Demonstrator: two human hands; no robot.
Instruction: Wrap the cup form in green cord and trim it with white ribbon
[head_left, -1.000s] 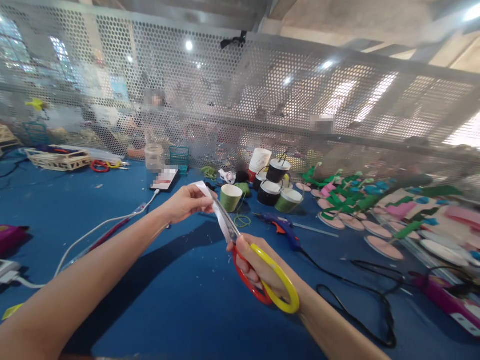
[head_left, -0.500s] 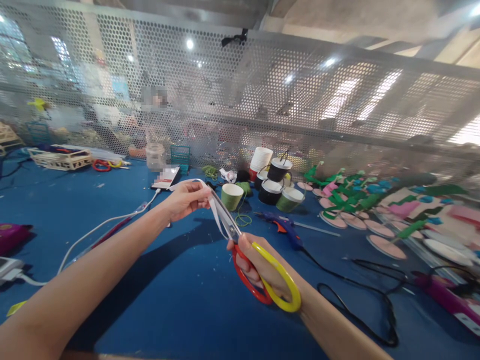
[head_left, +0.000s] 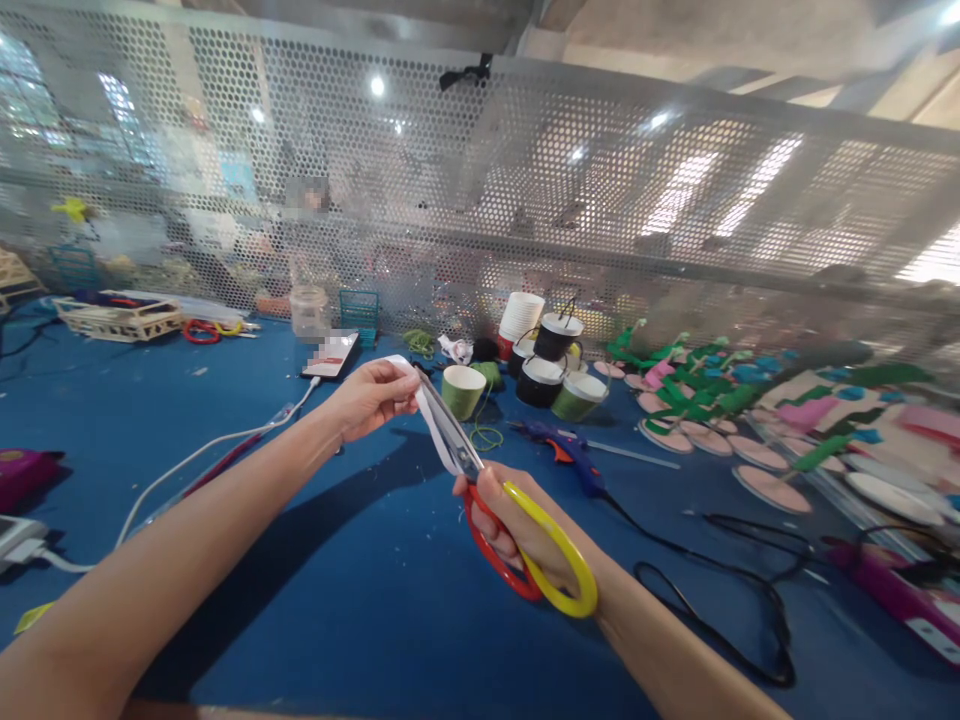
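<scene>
Over blue table (head_left: 360, 600), left fingers (head_left: 390, 390) pinching white strip (head_left: 433, 425), right fingers (head_left: 502, 542) round scissors (head_left: 468, 460), green cup (head_left: 462, 398) beyond.

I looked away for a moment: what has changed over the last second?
The left hand has shifted slightly left and away from the wearer, bringing the white strip with it; the strip's lower end now curls toward the scissors. Nothing was taken hold of or let go: the right hand still holds the scissors. The green cup and glue gun stayed put.
</scene>
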